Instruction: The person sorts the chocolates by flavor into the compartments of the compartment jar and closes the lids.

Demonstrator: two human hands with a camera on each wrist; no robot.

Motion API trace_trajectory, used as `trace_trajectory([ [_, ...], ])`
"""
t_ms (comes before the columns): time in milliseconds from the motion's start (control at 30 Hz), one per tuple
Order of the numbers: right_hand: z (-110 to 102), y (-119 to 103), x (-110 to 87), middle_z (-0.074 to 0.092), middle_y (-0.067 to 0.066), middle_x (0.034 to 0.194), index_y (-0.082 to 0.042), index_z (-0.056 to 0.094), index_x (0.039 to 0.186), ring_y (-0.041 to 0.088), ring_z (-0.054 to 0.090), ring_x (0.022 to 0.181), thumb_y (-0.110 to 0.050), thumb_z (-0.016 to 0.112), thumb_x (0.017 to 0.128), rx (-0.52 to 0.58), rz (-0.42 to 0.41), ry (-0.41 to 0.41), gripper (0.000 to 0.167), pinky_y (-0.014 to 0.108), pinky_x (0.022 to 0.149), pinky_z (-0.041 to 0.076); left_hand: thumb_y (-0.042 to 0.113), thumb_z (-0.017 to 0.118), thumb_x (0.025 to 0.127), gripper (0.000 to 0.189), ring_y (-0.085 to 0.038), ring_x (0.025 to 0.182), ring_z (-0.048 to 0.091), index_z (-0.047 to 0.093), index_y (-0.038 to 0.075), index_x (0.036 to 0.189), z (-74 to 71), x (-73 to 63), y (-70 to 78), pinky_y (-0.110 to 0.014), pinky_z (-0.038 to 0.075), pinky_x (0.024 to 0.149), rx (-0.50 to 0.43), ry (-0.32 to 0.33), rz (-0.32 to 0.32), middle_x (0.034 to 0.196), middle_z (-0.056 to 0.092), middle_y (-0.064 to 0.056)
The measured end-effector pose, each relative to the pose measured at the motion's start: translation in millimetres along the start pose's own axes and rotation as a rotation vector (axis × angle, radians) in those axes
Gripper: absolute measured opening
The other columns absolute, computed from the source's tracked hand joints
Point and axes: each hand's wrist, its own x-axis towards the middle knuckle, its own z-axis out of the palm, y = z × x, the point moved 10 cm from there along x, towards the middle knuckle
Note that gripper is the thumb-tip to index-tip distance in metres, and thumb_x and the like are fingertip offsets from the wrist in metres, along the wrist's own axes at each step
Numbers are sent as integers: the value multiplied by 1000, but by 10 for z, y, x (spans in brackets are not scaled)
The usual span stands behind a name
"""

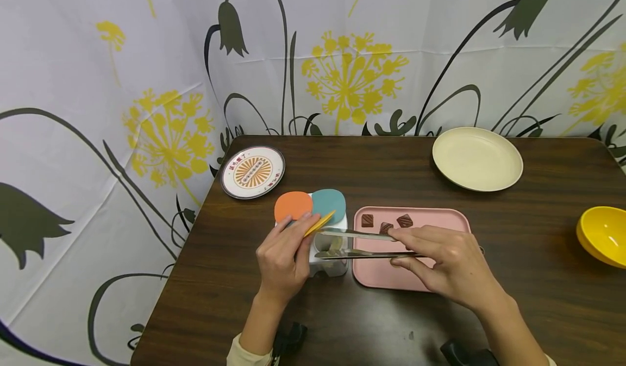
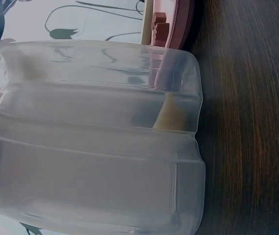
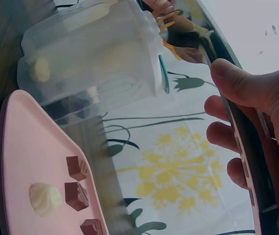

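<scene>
My left hand (image 1: 286, 254) holds up the yellow lid (image 1: 320, 223) of a translucent container (image 2: 95, 181) whose other lids include an orange lid (image 1: 292, 205) and a teal lid (image 1: 329, 204). Metal tongs (image 1: 364, 254) are gripped in my right hand (image 1: 452, 262) between thumb and fingers. Their two arms stand apart, with the tips over the uncovered compartment. Low inside the container lies a pale piece (image 2: 171, 115). Under my right hand, a pink tray (image 1: 386, 276) bears several brown chocolates (image 1: 367, 221) and a white swirled piece (image 3: 45, 199), which the hand hides in the head view.
A patterned plate (image 1: 252, 172) lies at the back left of the dark wooden table (image 1: 225, 279). Toward the back right is a cream plate (image 1: 477, 159), and a yellow bowl (image 1: 603, 235) stands at the right edge. Behind the table hangs a flowered cloth (image 1: 352, 7).
</scene>
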Motion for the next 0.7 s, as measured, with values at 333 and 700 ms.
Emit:
trace_trajectory([
  [333,-53,-11,4,74,-3,97,-11,74,114,6,67,72,-48,63,93,-14,15,-4,44,24,59,50,18,54,100,28,-23,96,71,71,3,116,11,7,-11,-48,53,86,-7,-12,-13,107,73,-7],
  [700,-284,267,-245,70,-10,90,-10,72,117,-1,57,70,-54,65,88,-19,129,-45,52,13,54,41,17,53,99,28,-23,96,71,71,4,115,7,1,-6,-47,53,87,-2,-8,-12,107,74,-5],
])
